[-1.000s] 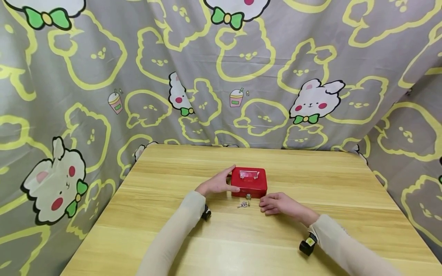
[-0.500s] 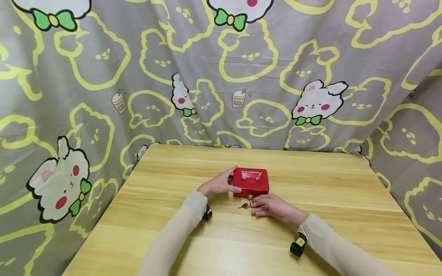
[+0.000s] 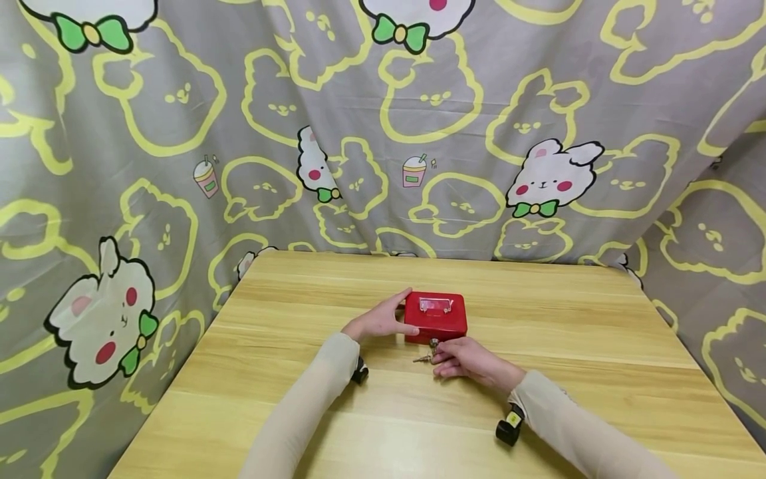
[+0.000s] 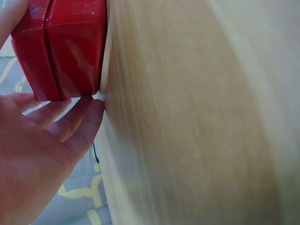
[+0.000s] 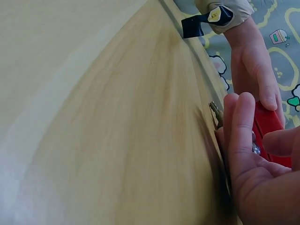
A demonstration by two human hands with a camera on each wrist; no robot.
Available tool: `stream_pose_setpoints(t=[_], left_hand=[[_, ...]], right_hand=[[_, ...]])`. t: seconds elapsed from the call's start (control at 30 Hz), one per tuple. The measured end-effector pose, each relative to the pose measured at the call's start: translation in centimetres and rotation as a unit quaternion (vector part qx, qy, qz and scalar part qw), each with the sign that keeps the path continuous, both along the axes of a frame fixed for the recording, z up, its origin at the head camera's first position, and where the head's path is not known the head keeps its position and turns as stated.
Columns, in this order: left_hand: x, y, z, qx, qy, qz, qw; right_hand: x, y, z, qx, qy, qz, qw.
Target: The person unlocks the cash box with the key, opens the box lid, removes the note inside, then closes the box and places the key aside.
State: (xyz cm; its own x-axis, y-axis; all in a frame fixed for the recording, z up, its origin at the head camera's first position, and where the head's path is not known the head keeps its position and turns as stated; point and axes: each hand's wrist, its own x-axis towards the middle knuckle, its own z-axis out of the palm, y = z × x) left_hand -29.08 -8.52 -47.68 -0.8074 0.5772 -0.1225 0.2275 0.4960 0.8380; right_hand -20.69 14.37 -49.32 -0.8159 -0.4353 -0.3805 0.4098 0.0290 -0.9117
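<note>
A small red cash box [image 3: 435, 316] with a metal carry handle on its lid sits on the wooden table. My left hand [image 3: 383, 318] holds its left side, thumb along the front and fingers behind; in the left wrist view the fingertips [image 4: 89, 105] touch the box's end. A key stands in the round lock [image 3: 433, 343] at the front, and a second key [image 3: 422, 359] hangs from it over the table. My right hand [image 3: 469, 359] is at the keys, its fingers overlapping them. In the right wrist view the thumb is apart from the straight fingers, which partly hide the lock.
The wooden table [image 3: 562, 319] stretches around the box on all sides. A patterned grey curtain [image 3: 359, 133] hangs behind the table and along both sides. A black wrist camera [image 3: 509, 429] is strapped below the right sleeve.
My right hand has moved left, from beside the box's front right corner to the keys. The hanging key has turned. My left hand keeps its hold on the box.
</note>
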Motion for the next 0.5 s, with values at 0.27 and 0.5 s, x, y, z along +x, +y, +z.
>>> stream_pose_setpoints(t=[0.27, 0.5], left_hand=[[0.08, 0.07, 0.04, 0.003, 0.007, -0.002, 1.0], [0.04, 0.09, 0.0, 0.004, 0.008, -0.004, 1.0]], right_hand=[[-0.19, -0.37, -0.16, -0.005, -0.015, -0.012, 1.0], [-0.03, -0.43, -0.27, -0.049, -0.042, -0.025, 0.998]])
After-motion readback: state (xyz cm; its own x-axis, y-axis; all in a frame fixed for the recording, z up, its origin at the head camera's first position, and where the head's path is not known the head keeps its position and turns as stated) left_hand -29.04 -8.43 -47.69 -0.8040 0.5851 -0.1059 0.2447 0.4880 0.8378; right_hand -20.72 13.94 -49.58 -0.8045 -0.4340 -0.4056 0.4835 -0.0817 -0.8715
